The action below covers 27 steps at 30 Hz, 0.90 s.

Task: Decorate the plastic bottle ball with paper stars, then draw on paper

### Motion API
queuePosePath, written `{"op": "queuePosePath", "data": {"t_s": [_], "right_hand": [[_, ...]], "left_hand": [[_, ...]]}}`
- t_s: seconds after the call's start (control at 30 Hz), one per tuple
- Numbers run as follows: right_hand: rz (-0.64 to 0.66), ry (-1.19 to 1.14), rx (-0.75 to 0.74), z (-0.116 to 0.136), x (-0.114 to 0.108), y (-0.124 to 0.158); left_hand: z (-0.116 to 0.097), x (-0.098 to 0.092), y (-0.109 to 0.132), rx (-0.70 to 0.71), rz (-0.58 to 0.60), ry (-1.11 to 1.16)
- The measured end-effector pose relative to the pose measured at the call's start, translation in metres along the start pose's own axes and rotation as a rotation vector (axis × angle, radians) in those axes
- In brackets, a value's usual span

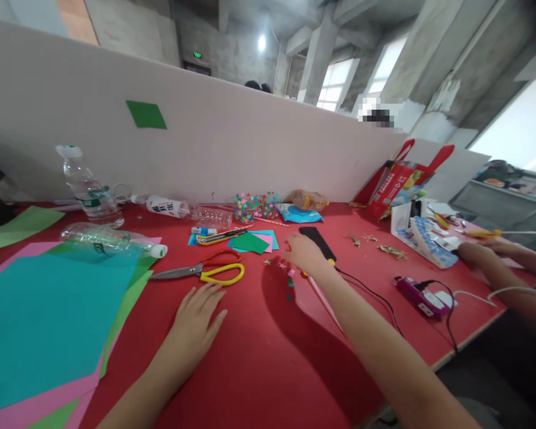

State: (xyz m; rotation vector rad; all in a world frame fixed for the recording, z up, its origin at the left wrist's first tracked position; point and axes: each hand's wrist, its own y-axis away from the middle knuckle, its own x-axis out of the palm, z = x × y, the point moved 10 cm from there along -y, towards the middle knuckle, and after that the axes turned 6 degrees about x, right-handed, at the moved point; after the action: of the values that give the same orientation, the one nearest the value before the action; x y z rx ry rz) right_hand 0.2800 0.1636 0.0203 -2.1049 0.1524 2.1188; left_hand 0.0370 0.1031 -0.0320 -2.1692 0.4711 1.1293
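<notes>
My left hand lies flat on the red table, fingers stretched out, just below the yellow-handled scissors. Reaching forward, my right hand has its fingers curled down over several tiny paper stars scattered on the table; whether it pinches one is hidden. A black flat device lies right behind that hand. Small folded paper squares, green and pink on blue, sit a little further back to the left.
Large teal, pink and green paper sheets cover the left. Plastic bottles stand and lie behind them. A pile of coloured stars sits by the white partition. Another person's arm rests at right, near a purple device with cables.
</notes>
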Motion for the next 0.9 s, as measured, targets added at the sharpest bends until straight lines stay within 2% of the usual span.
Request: {"op": "queuePosePath", "data": {"t_s": [0.13, 0.23, 0.33, 0.47, 0.57, 0.77, 0.9], "right_hand": [[0.086, -0.023, -0.108, 0.036, 0.016, -0.062], [0.180, 0.000, -0.120, 0.043, 0.035, -0.094], [0.289, 0.047, -0.126, 0.044, 0.051, -0.112], [0.440, 0.111, -0.148, 0.050, 0.064, -0.122], [0.496, 0.123, -0.166, 0.055, 0.068, -0.128], [0.622, 0.114, -0.172, 0.050, 0.073, -0.126], [0.620, 0.091, -0.145, 0.050, 0.070, -0.121]], "left_hand": [[-0.013, 0.004, 0.009, 0.055, -0.037, -0.012], [-0.025, 0.000, 0.013, 0.105, -0.067, -0.012], [-0.029, -0.005, 0.014, 0.120, -0.087, -0.011], [-0.023, -0.008, 0.015, 0.086, -0.099, -0.009], [-0.022, -0.003, 0.017, 0.078, -0.070, -0.004], [-0.032, 0.001, 0.018, 0.095, -0.051, 0.036], [-0.034, -0.001, 0.014, 0.074, -0.056, 0.056]]}}
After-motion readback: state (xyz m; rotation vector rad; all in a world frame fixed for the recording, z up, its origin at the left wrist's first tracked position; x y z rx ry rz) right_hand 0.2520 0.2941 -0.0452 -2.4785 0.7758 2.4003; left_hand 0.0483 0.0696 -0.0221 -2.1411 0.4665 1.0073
